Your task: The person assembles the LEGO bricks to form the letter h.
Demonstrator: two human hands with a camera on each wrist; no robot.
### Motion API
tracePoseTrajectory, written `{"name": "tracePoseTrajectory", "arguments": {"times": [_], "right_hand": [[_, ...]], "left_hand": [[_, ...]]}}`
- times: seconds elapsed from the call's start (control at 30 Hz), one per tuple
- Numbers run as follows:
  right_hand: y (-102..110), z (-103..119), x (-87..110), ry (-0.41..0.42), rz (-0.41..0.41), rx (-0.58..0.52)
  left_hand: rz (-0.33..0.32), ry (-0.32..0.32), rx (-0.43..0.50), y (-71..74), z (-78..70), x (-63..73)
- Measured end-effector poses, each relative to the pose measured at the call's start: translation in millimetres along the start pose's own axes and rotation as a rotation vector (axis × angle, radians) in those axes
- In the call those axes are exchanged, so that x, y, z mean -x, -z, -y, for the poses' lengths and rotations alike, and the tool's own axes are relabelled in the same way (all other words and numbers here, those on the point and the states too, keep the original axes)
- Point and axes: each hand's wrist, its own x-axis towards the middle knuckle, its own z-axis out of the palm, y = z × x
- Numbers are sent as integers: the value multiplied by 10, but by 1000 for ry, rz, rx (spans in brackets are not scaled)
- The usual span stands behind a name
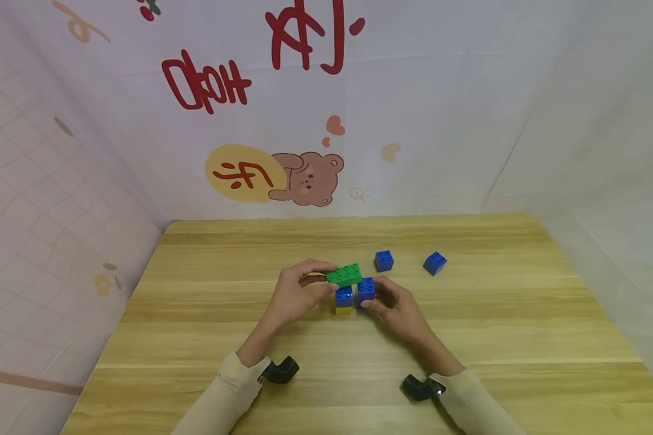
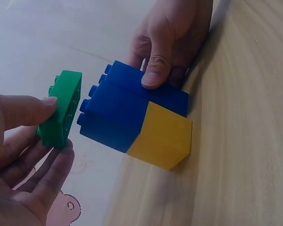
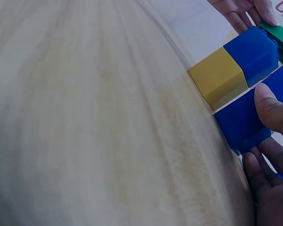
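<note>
My left hand pinches a green toy brick between thumb and fingers. In the left wrist view, a gap shows between that brick and the studs of a blue brick. This blue brick sits on a yellow brick, which stands on the table. Beside them is an upright blue stack, held by my right hand with the thumb on its near side. The right wrist view shows a narrow gap between this blue stack and the blue-on-yellow pair.
Two loose blue bricks lie farther back on the wooden table: one blue brick behind the stacks, another blue brick to the right. A printed white cloth hangs behind the table. Dark wrist devices sit on both sleeves.
</note>
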Motion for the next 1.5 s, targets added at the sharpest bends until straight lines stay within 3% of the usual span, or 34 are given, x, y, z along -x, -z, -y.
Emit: {"name": "tracePoseTrajectory", "arguments": {"times": [0.53,0.77,1.17,1.5], "right_hand": [[50,-1,4,12,19,6],[49,5,14,47,28,-8],[48,-13,21,12,44,-25],[57,-5,15,11,67,-43]], "left_hand": [[54,-107,-16,-66,-27,6],[74,-93,-35,-83,-27,10],[85,-118,-17,-120,44,19],[97,-63,-24,-150,69,20]]}}
